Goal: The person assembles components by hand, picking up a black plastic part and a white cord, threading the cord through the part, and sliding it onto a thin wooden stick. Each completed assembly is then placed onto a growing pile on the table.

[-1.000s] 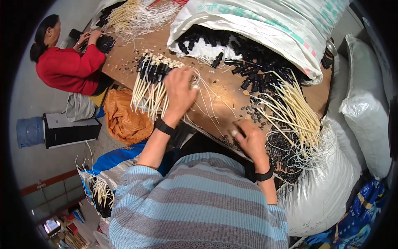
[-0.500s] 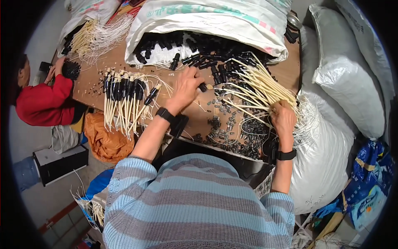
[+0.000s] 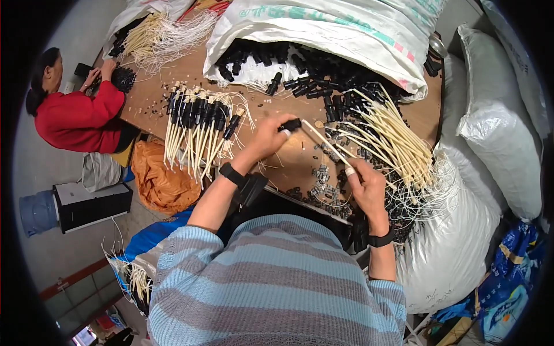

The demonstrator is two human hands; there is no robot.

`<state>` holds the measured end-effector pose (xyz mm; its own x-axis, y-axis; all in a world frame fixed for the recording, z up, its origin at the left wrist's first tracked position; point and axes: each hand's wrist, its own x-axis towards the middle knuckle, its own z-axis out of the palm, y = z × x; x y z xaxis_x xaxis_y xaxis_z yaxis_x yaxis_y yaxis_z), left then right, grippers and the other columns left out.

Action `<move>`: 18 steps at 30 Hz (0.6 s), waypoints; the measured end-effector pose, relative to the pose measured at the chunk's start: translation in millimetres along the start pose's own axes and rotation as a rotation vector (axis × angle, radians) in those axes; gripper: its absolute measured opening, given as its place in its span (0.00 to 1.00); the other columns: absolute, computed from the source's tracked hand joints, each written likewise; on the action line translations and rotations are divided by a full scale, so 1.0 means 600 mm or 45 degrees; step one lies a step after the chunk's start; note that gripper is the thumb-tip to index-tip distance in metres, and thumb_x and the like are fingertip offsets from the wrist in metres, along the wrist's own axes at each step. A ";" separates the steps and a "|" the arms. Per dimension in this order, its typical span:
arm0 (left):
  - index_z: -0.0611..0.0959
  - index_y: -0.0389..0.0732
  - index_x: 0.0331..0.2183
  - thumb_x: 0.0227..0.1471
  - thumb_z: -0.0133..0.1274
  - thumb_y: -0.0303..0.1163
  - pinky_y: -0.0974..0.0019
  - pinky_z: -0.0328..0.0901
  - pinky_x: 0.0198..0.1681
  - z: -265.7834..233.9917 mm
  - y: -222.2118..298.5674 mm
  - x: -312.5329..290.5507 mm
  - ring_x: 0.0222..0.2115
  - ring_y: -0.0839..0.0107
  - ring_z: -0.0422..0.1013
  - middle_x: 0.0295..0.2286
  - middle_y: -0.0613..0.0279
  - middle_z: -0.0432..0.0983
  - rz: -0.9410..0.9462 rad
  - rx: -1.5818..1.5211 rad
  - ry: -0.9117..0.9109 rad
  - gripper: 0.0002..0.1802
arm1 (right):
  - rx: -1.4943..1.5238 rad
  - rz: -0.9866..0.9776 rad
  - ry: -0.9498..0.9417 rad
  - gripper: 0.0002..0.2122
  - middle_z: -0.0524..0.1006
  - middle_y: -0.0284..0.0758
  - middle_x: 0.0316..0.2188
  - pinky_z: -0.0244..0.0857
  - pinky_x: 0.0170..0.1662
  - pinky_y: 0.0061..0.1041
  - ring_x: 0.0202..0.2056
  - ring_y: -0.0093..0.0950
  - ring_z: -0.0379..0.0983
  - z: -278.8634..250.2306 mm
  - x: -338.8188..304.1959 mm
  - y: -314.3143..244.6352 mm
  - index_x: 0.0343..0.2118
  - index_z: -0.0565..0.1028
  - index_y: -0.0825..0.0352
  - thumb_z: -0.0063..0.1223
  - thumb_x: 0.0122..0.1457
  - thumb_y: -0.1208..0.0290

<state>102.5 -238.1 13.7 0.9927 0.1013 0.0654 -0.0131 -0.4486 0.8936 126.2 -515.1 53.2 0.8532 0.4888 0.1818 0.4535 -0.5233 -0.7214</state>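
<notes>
Left hand: grip clamped on one black fitting, near frame centre. Right hand: grip clamped on one cream tube, right of centre. Tube bundle: on bench, further right.

Observed solid black on the short tubular plastic fitting and plain cream on the slim straight tube. Observed cream again on the fanned bundle of slim tubes, white on the thin tangled cords. Recorded brown for the flat counter; white with green print and pink patches for the large woven sack. Noted light-blue and grey stripes on the ribbed knit sweater, black on both wristbands, plain red on the co-worker's long-sleeved top, orange on the crumpled bag.
</notes>
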 end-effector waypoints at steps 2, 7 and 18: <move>0.79 0.36 0.40 0.42 0.49 0.22 0.65 0.67 0.43 0.010 0.001 -0.005 0.37 0.60 0.74 0.35 0.52 0.78 -0.032 -0.152 -0.102 0.19 | 0.065 0.042 0.000 0.07 0.76 0.40 0.22 0.66 0.26 0.28 0.21 0.36 0.73 0.004 -0.007 -0.003 0.36 0.78 0.65 0.53 0.55 0.72; 0.78 0.35 0.43 0.42 0.46 0.19 0.64 0.66 0.44 0.018 -0.018 -0.002 0.37 0.62 0.73 0.37 0.53 0.76 0.162 -0.087 -0.062 0.21 | -0.055 -0.085 -0.067 0.07 0.77 0.39 0.24 0.66 0.26 0.28 0.23 0.36 0.74 -0.010 -0.013 -0.003 0.36 0.78 0.65 0.53 0.54 0.73; 0.78 0.40 0.34 0.43 0.46 0.18 0.57 0.55 0.55 0.065 0.034 -0.011 0.43 0.59 0.69 0.36 0.57 0.75 0.649 0.387 -0.194 0.13 | -0.443 -0.323 -0.098 0.21 0.75 0.36 0.21 0.64 0.23 0.32 0.19 0.36 0.71 0.008 -0.012 -0.026 0.49 0.73 0.58 0.59 0.50 0.72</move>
<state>100.6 -282.5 14.3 0.8769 -0.3106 0.3669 -0.4781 -0.6428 0.5985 111.6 -506.8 60.0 0.6878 0.6759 0.2648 0.7175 -0.5774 -0.3896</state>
